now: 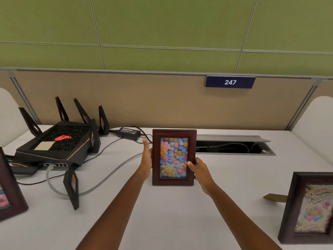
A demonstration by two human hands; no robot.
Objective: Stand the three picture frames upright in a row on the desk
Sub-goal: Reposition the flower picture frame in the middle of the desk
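**Three frames up, middle one in both hands**

Two frames sit nearest the camera: the birthday frame (310, 208) stands upright at the lower right edge of the picture, its back prop showing behind it, and the left frame (9, 192) is cut off at the lower left edge. Further in, at picture centre, the flower frame (173, 157) stands upright on the white desk (180, 222), its bottom edge touching the surface. The left hand (146, 156) grips its left side, the right hand (199, 168) its right side, thumb on the front rim. Left of it lies a black router (55, 143) with antennas and cables. Behind the frame, an open cable tray (234, 145) is set in the desk; beyond that a tan partition carries a "247" sign (230, 82).
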